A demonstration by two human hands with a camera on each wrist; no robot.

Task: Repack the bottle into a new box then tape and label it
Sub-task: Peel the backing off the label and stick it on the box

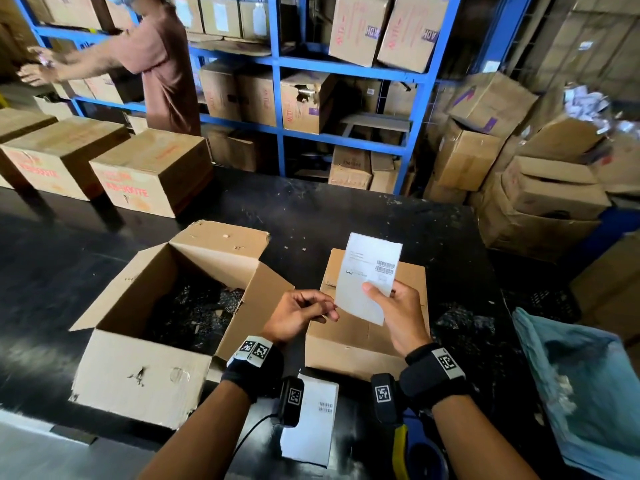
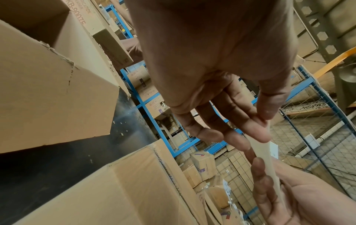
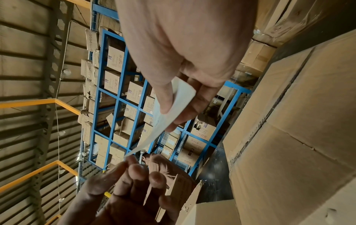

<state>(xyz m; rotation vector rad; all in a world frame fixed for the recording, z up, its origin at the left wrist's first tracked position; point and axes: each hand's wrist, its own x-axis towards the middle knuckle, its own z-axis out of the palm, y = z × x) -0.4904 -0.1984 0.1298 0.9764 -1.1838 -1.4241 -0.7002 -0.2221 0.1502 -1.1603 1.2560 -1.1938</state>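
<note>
While the closed box (image 1: 367, 327) sits flat on the black table (image 1: 346, 216) just under both hands, the right hand (image 1: 398, 317) pinches the label (image 1: 369, 275) upright and the left hand (image 1: 299, 315) nips its lower-left corner, seemingly to peel its backing before sticking it down; no bottle shows.

matt paper label (image 1: 369, 277), rough cardboard box (image 1: 360, 341)

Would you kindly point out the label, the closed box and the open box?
label (image 1: 369, 271): head view, middle of the white sheet.
closed box (image 1: 349, 344): head view, near top panel.
open box (image 1: 138, 375): head view, front wall.
</note>
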